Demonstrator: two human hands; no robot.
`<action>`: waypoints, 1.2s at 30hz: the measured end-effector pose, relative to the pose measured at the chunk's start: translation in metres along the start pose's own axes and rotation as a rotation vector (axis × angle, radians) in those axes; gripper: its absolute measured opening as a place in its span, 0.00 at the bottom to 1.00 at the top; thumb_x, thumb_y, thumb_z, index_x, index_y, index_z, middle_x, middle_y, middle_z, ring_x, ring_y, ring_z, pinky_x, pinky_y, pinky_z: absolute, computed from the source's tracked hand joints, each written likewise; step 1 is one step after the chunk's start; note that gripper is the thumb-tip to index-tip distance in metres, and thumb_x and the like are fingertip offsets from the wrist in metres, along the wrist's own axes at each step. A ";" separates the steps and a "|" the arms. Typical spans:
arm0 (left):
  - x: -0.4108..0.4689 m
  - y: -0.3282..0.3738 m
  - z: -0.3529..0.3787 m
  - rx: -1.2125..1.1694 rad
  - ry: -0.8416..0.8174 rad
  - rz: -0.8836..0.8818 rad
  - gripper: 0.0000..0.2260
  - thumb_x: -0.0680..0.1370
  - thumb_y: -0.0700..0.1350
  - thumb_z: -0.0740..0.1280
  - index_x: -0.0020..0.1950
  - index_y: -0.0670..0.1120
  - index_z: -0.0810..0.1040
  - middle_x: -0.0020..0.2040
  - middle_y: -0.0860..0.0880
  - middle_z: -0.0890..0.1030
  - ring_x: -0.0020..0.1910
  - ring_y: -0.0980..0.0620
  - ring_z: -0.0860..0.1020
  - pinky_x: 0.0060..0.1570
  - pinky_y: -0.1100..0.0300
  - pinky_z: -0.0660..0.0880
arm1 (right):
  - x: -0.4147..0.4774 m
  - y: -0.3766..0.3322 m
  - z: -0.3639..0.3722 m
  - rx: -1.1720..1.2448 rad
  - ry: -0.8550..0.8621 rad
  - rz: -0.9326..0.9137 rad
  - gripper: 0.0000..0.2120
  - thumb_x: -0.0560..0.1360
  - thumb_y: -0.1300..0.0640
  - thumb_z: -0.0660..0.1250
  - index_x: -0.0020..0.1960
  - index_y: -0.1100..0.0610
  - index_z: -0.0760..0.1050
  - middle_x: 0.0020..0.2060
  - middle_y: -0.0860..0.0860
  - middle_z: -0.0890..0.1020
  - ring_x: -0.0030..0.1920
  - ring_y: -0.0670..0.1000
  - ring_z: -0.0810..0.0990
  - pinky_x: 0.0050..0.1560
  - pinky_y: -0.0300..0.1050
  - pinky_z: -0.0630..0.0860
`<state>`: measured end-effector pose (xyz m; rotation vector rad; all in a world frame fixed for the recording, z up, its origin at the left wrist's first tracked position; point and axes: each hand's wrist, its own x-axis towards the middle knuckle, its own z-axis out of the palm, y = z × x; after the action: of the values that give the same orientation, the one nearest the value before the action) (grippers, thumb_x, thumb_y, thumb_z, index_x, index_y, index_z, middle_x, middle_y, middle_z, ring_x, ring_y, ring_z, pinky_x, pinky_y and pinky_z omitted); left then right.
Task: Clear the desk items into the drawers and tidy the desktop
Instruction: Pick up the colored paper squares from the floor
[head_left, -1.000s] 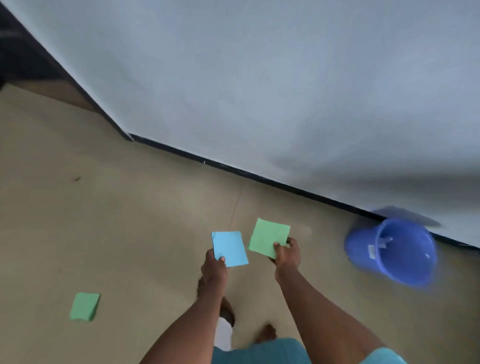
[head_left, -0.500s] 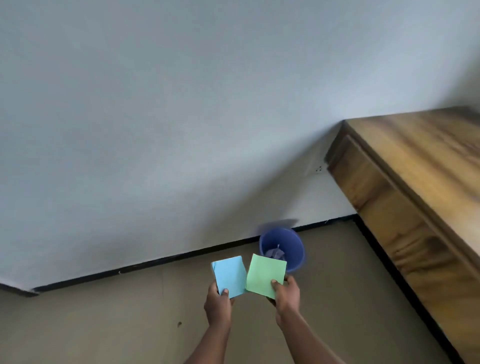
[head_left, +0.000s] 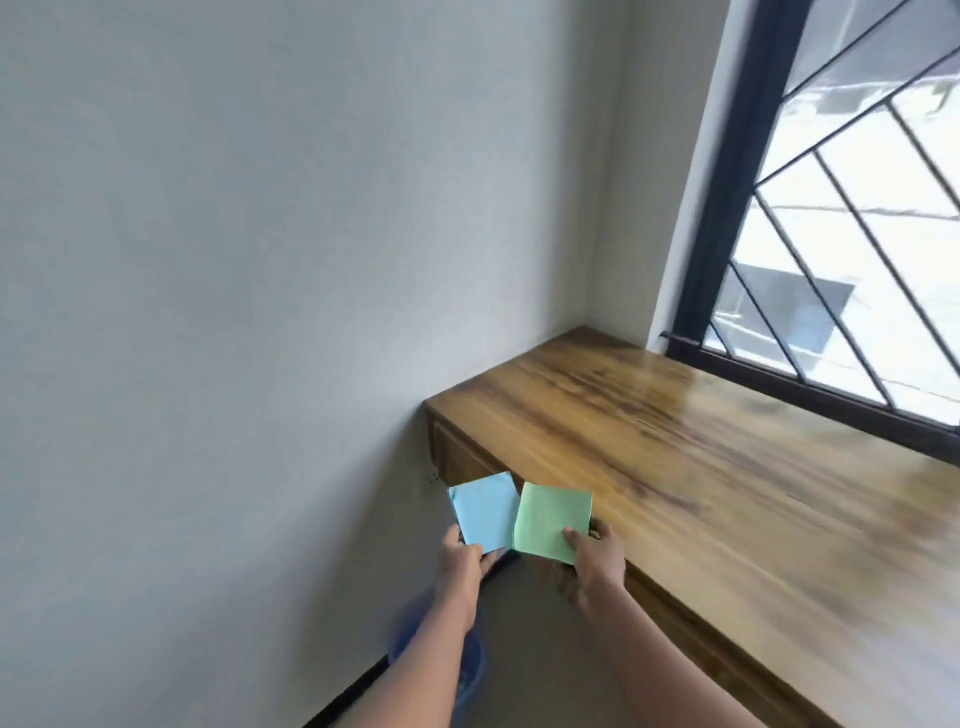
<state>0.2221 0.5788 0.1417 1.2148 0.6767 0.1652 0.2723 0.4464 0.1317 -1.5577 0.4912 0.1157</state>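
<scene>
Fingers of the left hand (head_left: 460, 564) are pinching a blue pad (head_left: 484, 514), those of the right hand (head_left: 597, 558) a green pad (head_left: 550, 522), at six o'clock by the worktop (head_left: 727, 467), perhaps loosely enough to be risking a drop.

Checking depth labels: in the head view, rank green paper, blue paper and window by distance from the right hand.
1. Green paper: pinched in the right hand.
2. Blue paper: just left, in the left hand.
3. Window: far, beyond the desk.

Bright window (head_left: 852, 249) daylight glares on blurred desktop (head_left: 727, 467)
</scene>
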 end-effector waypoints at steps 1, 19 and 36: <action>0.008 0.011 0.017 -0.002 -0.023 0.012 0.20 0.78 0.27 0.52 0.65 0.41 0.70 0.48 0.46 0.77 0.45 0.50 0.78 0.33 0.70 0.78 | 0.013 -0.013 -0.006 0.017 0.033 -0.015 0.10 0.74 0.64 0.66 0.54 0.57 0.73 0.45 0.56 0.80 0.46 0.59 0.79 0.52 0.56 0.78; 0.209 0.043 0.181 0.501 -0.046 0.027 0.24 0.74 0.29 0.56 0.71 0.39 0.67 0.61 0.40 0.78 0.55 0.43 0.78 0.59 0.53 0.75 | 0.203 -0.088 -0.045 -0.136 0.311 0.106 0.18 0.72 0.59 0.70 0.61 0.60 0.75 0.52 0.58 0.82 0.53 0.59 0.80 0.56 0.52 0.77; 0.179 0.028 0.154 1.037 0.161 0.283 0.22 0.82 0.49 0.57 0.75 0.45 0.61 0.75 0.45 0.61 0.74 0.46 0.59 0.69 0.54 0.61 | 0.176 -0.087 -0.024 -0.756 0.421 0.042 0.16 0.77 0.68 0.54 0.64 0.65 0.66 0.62 0.61 0.64 0.61 0.62 0.65 0.61 0.51 0.67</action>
<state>0.4578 0.5477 0.1251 2.3158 0.7464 0.1495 0.4576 0.3794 0.1484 -2.3310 0.8767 -0.0018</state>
